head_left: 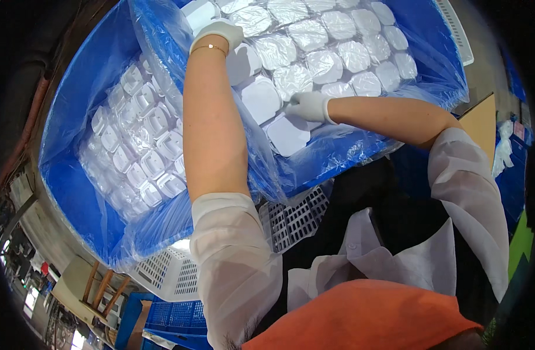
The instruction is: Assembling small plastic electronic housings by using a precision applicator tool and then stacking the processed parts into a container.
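Both my hands wear white gloves and reach into the right-hand blue bin (441, 35), which is lined with clear plastic film. Rows of rounded white plastic pieces (290, 81) lie in it, many under or in shiny clear film. My left hand (219, 32) is at the bin's far left, over the pieces beside the film; its fingers are mostly hidden. Nearer, my right hand (310, 107) has its fingers curled in at the edge of a smooth white piece (288, 134). What lies between those fingers is hidden.
To the left, another film-lined blue bin (75, 192) holds rows of white pieces with openings (153, 131). White slatted crates (174, 274) stand below the bins, with a blue crate (174, 318) nearer. A wooden stool (98, 289) is at lower left, cardboard (480, 125) at right.
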`<state>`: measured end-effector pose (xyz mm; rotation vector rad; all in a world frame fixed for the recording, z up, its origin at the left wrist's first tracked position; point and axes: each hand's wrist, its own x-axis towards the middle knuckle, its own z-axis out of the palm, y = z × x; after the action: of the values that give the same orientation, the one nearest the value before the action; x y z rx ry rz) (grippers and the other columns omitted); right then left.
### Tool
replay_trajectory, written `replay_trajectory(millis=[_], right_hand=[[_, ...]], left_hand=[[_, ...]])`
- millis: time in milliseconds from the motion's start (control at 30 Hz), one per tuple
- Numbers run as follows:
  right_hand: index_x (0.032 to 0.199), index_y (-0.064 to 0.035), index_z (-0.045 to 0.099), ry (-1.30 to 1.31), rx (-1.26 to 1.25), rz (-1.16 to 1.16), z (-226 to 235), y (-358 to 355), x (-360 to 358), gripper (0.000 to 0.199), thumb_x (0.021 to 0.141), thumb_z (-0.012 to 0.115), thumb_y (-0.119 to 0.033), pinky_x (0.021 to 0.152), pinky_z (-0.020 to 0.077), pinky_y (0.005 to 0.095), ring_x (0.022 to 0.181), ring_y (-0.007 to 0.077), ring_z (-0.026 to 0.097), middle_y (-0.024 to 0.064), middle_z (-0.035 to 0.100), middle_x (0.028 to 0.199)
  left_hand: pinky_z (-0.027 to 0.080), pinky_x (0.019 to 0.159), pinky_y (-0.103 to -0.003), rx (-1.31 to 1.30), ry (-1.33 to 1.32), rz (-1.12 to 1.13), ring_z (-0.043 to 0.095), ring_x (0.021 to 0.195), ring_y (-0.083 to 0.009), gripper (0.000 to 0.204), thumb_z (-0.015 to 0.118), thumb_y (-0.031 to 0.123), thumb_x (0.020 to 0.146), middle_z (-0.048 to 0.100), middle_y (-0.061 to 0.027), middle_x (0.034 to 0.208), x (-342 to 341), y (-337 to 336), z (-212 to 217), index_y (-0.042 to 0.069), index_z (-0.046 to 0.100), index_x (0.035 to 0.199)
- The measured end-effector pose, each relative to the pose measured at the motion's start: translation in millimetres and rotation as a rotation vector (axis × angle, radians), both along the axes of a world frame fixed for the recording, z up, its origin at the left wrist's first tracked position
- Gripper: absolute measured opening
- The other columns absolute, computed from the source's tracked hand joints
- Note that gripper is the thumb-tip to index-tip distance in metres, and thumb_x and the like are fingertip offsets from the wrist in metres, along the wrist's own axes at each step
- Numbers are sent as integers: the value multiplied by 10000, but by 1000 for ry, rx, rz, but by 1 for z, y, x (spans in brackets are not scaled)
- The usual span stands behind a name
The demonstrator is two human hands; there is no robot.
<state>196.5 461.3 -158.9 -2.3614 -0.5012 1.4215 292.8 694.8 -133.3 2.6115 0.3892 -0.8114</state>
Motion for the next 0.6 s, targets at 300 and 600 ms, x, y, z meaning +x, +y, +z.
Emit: replay_trajectory(millis=[300, 600], right_hand=[[1162, -15, 633, 96, 12, 42, -10, 5, -22, 560, 759, 621, -404, 884, 467, 368, 1013, 321, 625, 212, 658, 1067], [1259, -13, 525, 140, -30, 156, 14, 3, -28, 655, 692, 681, -301, 813, 497, 381, 920, 325, 645, 196, 660, 964]], left_hand=[[471, 688, -406, -61, 20, 9, 602, 706, -290, 518, 451, 429, 833, 639, -179, 872, 1, -1, 2, -14, 627, 1036], [481, 773, -406, 0, 24, -9, 640, 804, -310, 560, 457, 440, 819, 655, -200, 922, 1, -3, 4, -32, 651, 1049]])
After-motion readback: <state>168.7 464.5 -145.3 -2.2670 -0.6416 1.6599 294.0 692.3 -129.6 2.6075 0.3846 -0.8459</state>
